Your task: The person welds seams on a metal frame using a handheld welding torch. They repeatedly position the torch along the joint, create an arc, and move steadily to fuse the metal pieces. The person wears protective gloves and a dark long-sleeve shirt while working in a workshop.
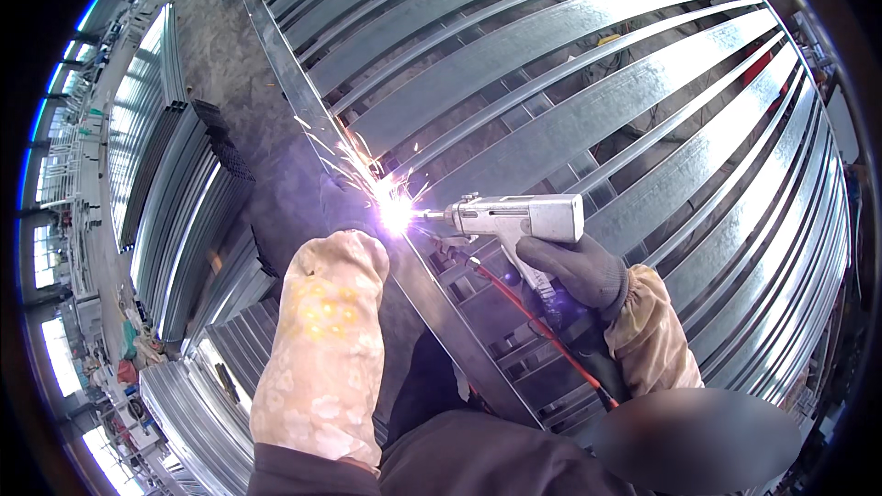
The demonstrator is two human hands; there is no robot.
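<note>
My right hand (588, 274), in a grey glove, grips the handle of a silver-white welding gun (519, 217). The gun's nozzle points left at the metal frame's edge rail (432, 298), where a bright white-violet glare (395, 208) throws sparks up and to the left. A red hose (537, 323) runs below the gun toward the lower right. My left forearm, in a pale, blotched protective sleeve (322, 340), reaches up to the rail just left of the glare. Past its cuff, my left hand is lost in dark smoke and glare, so its fingers cannot be made out.
The frame carries many parallel galvanized slats (565, 142) with open gaps between them, stretching right and away. On the floor at left lie stacks of long metal profiles (188, 220). Dark cables and a red object (758, 67) show beneath the slats.
</note>
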